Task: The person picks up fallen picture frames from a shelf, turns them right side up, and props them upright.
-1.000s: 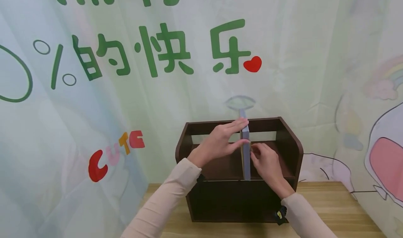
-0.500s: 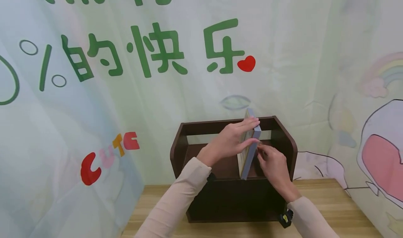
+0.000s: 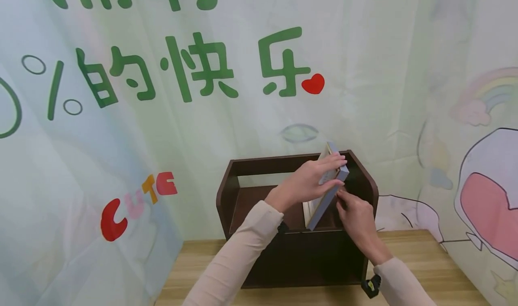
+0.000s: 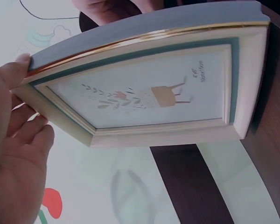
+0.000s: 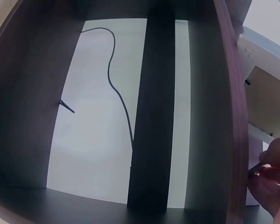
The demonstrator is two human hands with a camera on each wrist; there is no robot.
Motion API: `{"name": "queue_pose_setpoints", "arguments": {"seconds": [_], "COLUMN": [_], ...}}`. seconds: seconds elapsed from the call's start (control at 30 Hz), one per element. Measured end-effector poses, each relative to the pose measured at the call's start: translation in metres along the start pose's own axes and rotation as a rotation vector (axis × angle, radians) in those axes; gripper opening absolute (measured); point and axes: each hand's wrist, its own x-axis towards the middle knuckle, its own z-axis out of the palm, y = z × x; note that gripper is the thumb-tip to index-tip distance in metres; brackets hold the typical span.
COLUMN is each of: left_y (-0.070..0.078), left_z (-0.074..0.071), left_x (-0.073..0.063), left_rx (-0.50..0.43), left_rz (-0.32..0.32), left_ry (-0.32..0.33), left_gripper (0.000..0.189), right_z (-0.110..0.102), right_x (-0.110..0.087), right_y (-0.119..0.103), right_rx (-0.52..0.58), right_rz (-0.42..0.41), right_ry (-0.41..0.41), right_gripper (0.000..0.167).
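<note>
A picture frame (image 3: 327,202) with a grey-blue edge stands on the top shelf of a dark brown wooden shelf (image 3: 301,256), tilted to the right. In the left wrist view, the picture frame (image 4: 168,100) shows a cream and gold border and a plant print. My left hand (image 3: 309,180) grips its upper end, thumb on the edge and fingers beyond. My right hand (image 3: 359,218) is at its right, behind the picture. In the right wrist view, my right fingers (image 5: 270,191) pinch a thin dark part (image 5: 255,169) by the tan back board (image 5: 268,105); its attachment is hidden.
The shelf's right side panel (image 3: 362,184) rises close beside my right hand. A back rail (image 3: 263,164) runs behind the picture frame. The shelf stands on a wooden table (image 3: 421,256) in front of a printed curtain (image 3: 251,130).
The picture frame has gone from nearly upright to leaning right, its top end moving right with both hands. Its front now shows more. The head view has shifted slightly.
</note>
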Motion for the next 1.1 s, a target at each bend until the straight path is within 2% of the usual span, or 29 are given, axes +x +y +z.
{"name": "queue_pose_setpoints", "arguments": {"seconds": [0.13,0.5,0.73,0.8,0.9,1.0,1.1], "left_y": [0.003,0.005,0.006,0.006,0.003,-0.009,-0.026], "left_z": [0.002,0.003,0.004,0.004,0.006,0.007,0.012], "left_x": [0.003,0.004,0.003,0.003,0.003,0.000,-0.003], "left_rx": [0.011,0.009,0.002,-0.012,-0.051,-0.134,-0.236], "left_rz": [0.004,0.007,-0.059,-0.080,-0.143,-0.246,-0.357], "left_ry": [-0.021,-0.014,-0.020,0.006,0.084,0.192,0.271], "left_gripper": [0.056,0.057,0.060,0.061,0.060,0.055,0.047], "right_z": [0.000,-0.001,-0.001,-0.002,-0.009,-0.019,-0.029], "right_x": [-0.004,-0.005,-0.005,-0.007,-0.011,-0.014,-0.016], "right_y": [0.001,-0.001,-0.005,-0.007,-0.013,-0.024,-0.036], "right_rx": [0.009,0.031,0.038,0.042,0.053,0.070,0.101], "right_rz": [0.017,0.036,0.037,0.036,0.031,0.055,0.121], "right_ry": [0.001,0.001,0.003,0.010,0.030,0.031,0.004], "right_gripper": [0.026,0.025,0.022,0.023,0.023,0.021,0.020]}}
